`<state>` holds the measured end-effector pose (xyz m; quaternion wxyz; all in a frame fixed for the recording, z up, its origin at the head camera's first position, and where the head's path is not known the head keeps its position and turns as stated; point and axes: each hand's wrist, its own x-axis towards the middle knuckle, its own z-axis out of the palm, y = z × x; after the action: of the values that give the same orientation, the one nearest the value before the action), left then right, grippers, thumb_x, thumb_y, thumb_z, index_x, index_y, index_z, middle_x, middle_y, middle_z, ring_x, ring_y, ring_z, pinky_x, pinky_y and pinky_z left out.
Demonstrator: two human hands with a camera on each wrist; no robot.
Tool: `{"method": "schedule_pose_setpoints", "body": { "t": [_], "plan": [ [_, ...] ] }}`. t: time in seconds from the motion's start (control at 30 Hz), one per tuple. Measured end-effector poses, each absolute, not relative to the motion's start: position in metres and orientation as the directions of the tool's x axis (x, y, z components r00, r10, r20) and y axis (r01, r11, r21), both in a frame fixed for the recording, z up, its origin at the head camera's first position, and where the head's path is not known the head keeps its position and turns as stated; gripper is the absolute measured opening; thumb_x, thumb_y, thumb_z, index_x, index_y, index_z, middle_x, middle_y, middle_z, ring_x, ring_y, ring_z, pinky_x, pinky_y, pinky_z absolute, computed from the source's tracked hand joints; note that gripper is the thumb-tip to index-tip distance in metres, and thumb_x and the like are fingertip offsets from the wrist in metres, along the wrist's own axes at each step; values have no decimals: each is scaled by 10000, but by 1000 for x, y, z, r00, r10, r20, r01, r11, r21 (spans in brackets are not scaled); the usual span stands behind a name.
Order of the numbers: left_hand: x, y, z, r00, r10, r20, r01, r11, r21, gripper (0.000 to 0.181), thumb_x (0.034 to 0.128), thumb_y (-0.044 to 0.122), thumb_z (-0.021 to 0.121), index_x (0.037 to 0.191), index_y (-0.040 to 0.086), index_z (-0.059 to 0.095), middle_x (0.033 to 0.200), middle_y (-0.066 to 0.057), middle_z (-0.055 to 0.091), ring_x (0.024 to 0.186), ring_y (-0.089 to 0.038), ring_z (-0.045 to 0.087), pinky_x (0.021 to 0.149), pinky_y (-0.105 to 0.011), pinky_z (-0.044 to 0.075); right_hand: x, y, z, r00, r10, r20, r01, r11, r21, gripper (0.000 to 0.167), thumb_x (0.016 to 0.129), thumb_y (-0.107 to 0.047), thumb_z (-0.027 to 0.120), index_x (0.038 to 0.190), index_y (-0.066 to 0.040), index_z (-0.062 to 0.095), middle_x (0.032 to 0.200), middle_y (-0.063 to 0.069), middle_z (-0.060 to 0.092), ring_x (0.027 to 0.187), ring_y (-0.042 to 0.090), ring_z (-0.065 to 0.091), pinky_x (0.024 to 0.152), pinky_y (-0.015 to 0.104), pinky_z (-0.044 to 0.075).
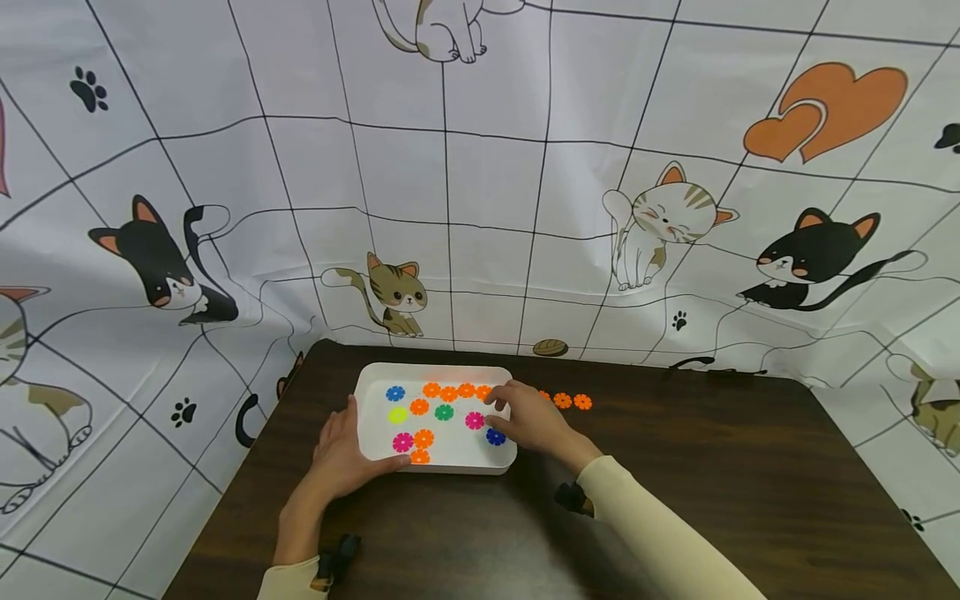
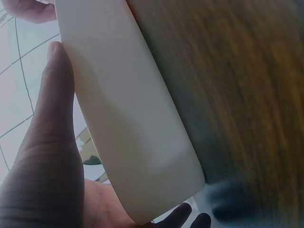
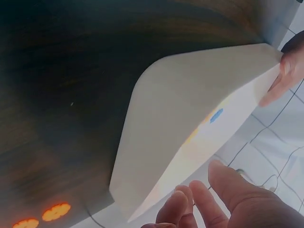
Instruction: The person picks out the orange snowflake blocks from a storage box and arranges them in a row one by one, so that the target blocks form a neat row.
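Observation:
A white rectangular tray (image 1: pixel 457 468) lies on the table with small flower-shaped pieces in it, among them a green piece (image 1: pixel 444 412), a yellow piece (image 1: pixel 397 414) and several orange ones. My left hand (image 1: pixel 341 450) holds the tray's near left corner, thumb along the front rim and fingers at the left wall; in the left wrist view the thumb (image 2: pixel 59 90) lies against the rim. Over the tray's right end is my right hand (image 1: pixel 536 421), thumb and forefinger apart, close to a pink piece (image 1: pixel 475 421) and a dark blue piece (image 1: pixel 496 436). Nothing shows between its fingers.
Right of the tray, orange flower pieces (image 1: pixel 572 402) lie in a row on the dark wooden table (image 1: pixel 720 475), partly behind the right hand. A white sheet (image 1: pixel 495 183) printed with cats and grid lines hangs behind the table and along its left side.

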<state>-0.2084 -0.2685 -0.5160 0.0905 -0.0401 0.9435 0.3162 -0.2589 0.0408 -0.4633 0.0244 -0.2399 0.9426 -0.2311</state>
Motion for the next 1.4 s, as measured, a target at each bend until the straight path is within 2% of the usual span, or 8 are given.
{"method": "schedule_pose_setpoints", "body": {
  "t": [0.2, 0.4, 0.63, 0.9, 1.13, 1.4],
  "plan": [
    [-209, -269, -516, -980, -17, -196, -131, 800, 586, 1497, 671, 754, 783, 1621, 38, -126, 1693, -271, 49, 1534, -523, 26, 1184, -800, 134, -259, 32, -470, -871, -488, 50, -457, 771, -444, 267, 947, -244, 728, 1174, -104, 712, 1052, 68, 696, 865, 170, 604, 710, 304, 589],
    [-210, -266, -514, -978, -24, -208, -144, 799, 584, 1499, 666, 753, 786, 1622, 46, -127, 1695, -271, 40, 1537, -527, 11, 1184, -801, 121, -256, 21, -473, -852, -521, 50, -478, 735, -482, 293, 945, -244, 736, 1189, -84, 712, 1081, 99, 719, 894, 193, 617, 775, 356, 593],
    [-208, -266, -513, -977, -26, -213, -150, 793, 591, 1480, 675, 733, 792, 1625, 49, -113, 1699, -258, 41, 1541, -515, 11, 1191, -797, 110, -255, 3, -482, -822, -567, 58, -529, 721, -447, 291, 952, -284, 729, 1184, -113, 696, 1062, 53, 722, 891, 156, 629, 781, 295, 578],
    [-209, -267, -515, -978, -21, -205, -140, 797, 588, 1481, 678, 747, 785, 1624, 45, -113, 1698, -258, 56, 1542, -515, 17, 1191, -794, 127, -253, -15, -484, -821, -571, 4, -512, 734, -447, 298, 952, -314, 724, 1195, -143, 698, 1086, 47, 712, 894, 149, 617, 781, 267, 563],
    [-211, -268, -516, -980, -22, -197, -138, 790, 597, 1471, 677, 728, 800, 1628, 51, -95, 1700, -256, 56, 1547, -515, 15, 1189, -796, 127, -252, -27, -485, -817, -577, -12, -512, 734, -446, 275, 951, -284, 724, 1185, -141, 700, 1093, 49, 711, 925, 158, 634, 824, 298, 579],
    [-208, -270, -516, -982, -16, -189, -127, 795, 593, 1475, 687, 755, 779, 1625, 36, -103, 1702, -264, 50, 1555, -520, 14, 1191, -792, 135, -251, -36, -490, -811, -584, -25, -515, 733, -444, 268, 956, -240, 719, 1203, -139, 697, 1094, 63, 704, 930, 167, 634, 798, 318, 582]
  ]
}}
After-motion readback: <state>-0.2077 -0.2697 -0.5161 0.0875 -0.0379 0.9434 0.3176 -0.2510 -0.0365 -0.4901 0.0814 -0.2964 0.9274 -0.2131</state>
